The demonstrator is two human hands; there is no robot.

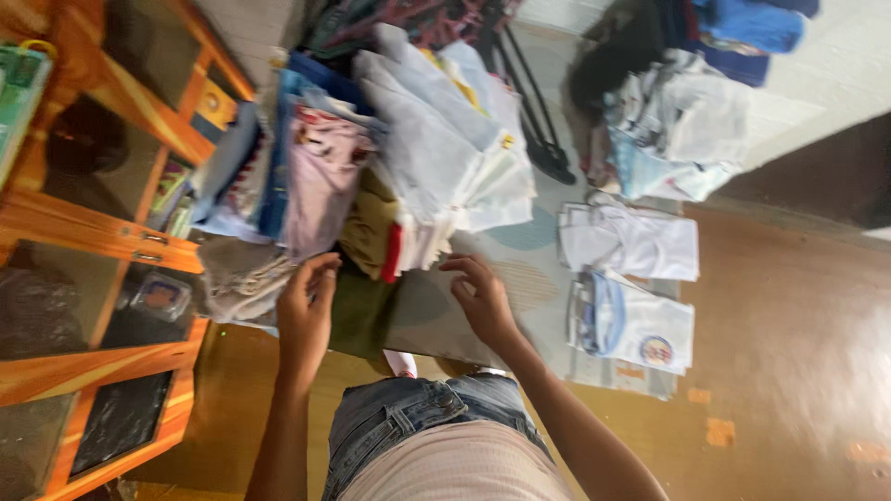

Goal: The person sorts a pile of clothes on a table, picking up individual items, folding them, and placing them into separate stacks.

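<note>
Landmark: orange wooden cabinet (102,232) at left. A clear, square plastic package (160,297) with a brownish centre lies behind its glass front, low on the right side. A green, flat-sided box (19,97) stands at its upper left edge. No signs or screens seen; a round red-and-blue emblem (656,350) sits on a folded white garment well right of the cabinet.

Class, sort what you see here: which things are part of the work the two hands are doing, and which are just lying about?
In hand:
left hand
right hand
leaning stack of folded pale clothes

Lying about:
two folded white shirts on the mat
loose heap of white garments
orange wooden cabinet with glass doors
brown floor
</note>
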